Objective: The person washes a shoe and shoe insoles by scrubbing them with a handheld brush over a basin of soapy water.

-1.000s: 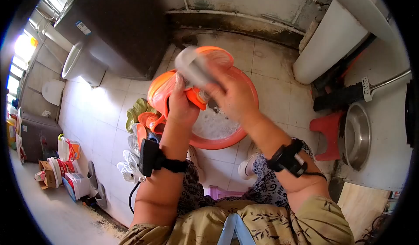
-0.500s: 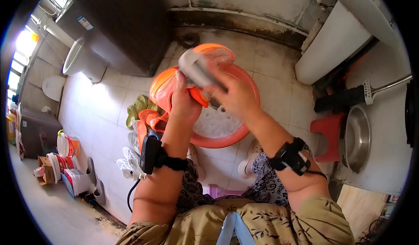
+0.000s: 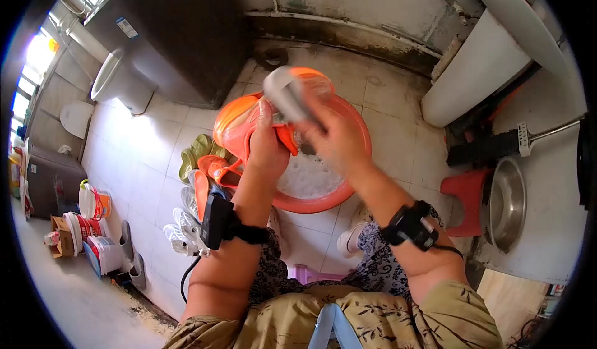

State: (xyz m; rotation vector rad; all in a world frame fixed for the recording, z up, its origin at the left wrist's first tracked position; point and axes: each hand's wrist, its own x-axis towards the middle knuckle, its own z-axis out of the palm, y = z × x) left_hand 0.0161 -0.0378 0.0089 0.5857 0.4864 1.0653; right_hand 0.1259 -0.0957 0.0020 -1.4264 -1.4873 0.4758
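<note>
My left hand [image 3: 270, 142] is closed around an orange shoe [image 3: 235, 124], holding it up over the left part of a pink basin [image 3: 365, 139]. In my right hand [image 3: 336, 139] is a grey scrubbing brush [image 3: 285, 89], blurred by motion and pressed against or just above the shoe. Its bristles are hidden. White suds [image 3: 311, 176] float on the water in the basin. Left of the basin lie another orange shoe [image 3: 219, 170], olive-green footwear [image 3: 194, 153] and white shoes [image 3: 181, 231].
A dark appliance [image 3: 180, 44] stands at the back left. Several tubs [image 3: 96, 201] and grey slippers [image 3: 132, 259] line the left side. On the right are a red stool [image 3: 461, 203], a metal bowl [image 3: 509, 203] and a black broom [image 3: 485, 149]. A purple stool [image 3: 311, 274] is below me.
The brush has shifted slightly along the shoe with my right hand. My left hand keeps its hold on the shoe, and the view has tilted a little.
</note>
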